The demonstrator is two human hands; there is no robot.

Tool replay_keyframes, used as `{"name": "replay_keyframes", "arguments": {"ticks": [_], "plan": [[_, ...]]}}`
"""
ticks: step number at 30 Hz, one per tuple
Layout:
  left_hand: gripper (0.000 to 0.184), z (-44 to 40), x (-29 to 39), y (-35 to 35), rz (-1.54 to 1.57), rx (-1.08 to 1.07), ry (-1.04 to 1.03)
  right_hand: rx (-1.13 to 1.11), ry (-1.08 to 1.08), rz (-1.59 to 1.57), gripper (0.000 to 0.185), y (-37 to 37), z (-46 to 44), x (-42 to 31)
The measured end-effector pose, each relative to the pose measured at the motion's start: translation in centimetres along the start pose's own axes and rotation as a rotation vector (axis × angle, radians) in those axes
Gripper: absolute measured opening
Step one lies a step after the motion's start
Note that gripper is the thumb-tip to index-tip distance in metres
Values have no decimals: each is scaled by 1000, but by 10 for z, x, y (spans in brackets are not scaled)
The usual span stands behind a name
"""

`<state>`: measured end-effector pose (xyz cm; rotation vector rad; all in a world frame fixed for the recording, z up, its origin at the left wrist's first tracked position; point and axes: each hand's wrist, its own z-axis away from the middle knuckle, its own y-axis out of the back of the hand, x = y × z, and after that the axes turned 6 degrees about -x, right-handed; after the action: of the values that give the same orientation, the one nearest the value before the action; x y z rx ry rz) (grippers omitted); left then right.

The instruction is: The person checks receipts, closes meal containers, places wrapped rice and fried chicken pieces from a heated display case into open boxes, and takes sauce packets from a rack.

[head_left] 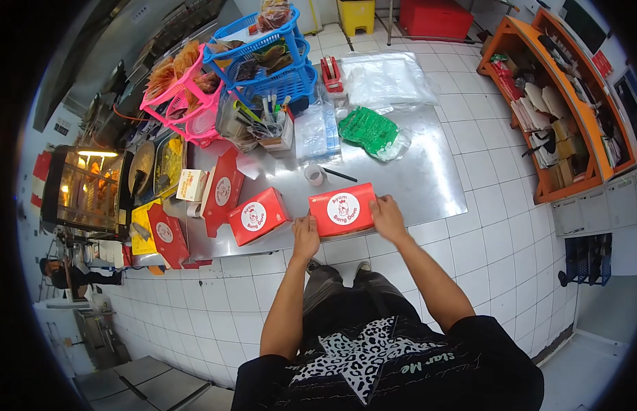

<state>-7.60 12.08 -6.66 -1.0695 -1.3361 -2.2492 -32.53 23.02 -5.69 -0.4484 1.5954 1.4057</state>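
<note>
Red box (341, 211) has the left hand (306, 236) and right hand (388, 218) pinching opposite ends, right at the near edge of the steel table (431, 179). Another red carton (259, 216) sits just left, black stick (340, 175) just behind, green bag (370, 133) farther back.

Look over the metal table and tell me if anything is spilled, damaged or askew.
Nothing looks spilled or damaged. Slightly askew: the red box just left of the left hand, turned at a slant to the edge of the metal table. The green packet is rumpled, which seems ordinary for packaging.
</note>
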Motion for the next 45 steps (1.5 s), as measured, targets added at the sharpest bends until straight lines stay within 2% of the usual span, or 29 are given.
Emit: {"name": "replay_keyframes", "arguments": {"ticks": [2, 5, 8, 11, 14, 17, 20, 23, 26, 29, 35, 38, 41, 44, 45], "plan": [[50, 7, 7, 3, 97, 12, -62, 218, 88, 15, 45, -18, 15, -1], [50, 12, 17, 10, 235, -20, -115, 234, -40, -159, 41, 4, 18, -37], [60, 21, 25, -3, 94, -7, -128, 214, -90, -219, 36, -13, 10, -11], [74, 27, 19, -18, -39, 103, -194, 221, -65, -41, 30, -17, 16, -12], [84, 44, 60, 5, -259, 168, -427, 103, -118, -98, 29, -6, 10, -8], [88, 41, 78, 13, -476, -69, -550, 42, -208, -177, 35, 15, 12, -29], [87, 25, 60, -1, -516, -50, -655, 250, 95, -78, 46, 1, 15, -15], [83, 17, 49, -5, -601, -11, -696, -57, 566, 608, 65, 25, 18, -16], [82, 13, 41, 2, -638, -38, -731, -313, 620, 603, 69, 40, 17, -27], [90, 7, 48, 15, -662, -137, -710, -421, 684, 629, 68, 42, 10, -25], [76, 2, 49, 27, -615, -220, -794, -292, 825, 889, 64, 21, 9, 4], [70, 2, 51, 34, -653, -277, -809, -285, 786, 738, 64, 17, 14, -1], [71, 3, 49, 30, -712, -262, -795, -335, 647, 510, 63, 17, 23, -4], [80, 11, 68, 34, -643, -314, -748, -214, 565, 354, 64, 8, 33, -2], [83, 13, 71, 33, -667, -323, -725, -90, 495, 182, 63, -2, 38, -1]]}}
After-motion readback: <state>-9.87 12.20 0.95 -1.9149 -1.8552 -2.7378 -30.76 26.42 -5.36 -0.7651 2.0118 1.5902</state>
